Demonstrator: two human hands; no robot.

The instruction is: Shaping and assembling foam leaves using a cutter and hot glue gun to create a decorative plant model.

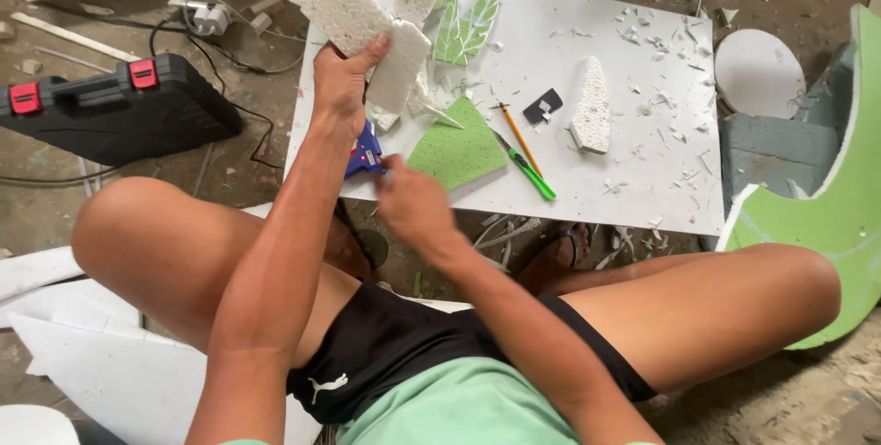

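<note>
L hand [341,78] clenched on white foam piece [367,14], foam fanning up past fingertips. R hand [413,205] blurred, grip unclear, fingertips at blue glue gun [365,153]. White board [587,115] edge just below gun; bare board right of it.

black tool case with red latches [119,105] on the floor, green-handled knife [525,167], pencil [519,138], green triangle piece [457,149] lay on the white board [642,197]
</note>
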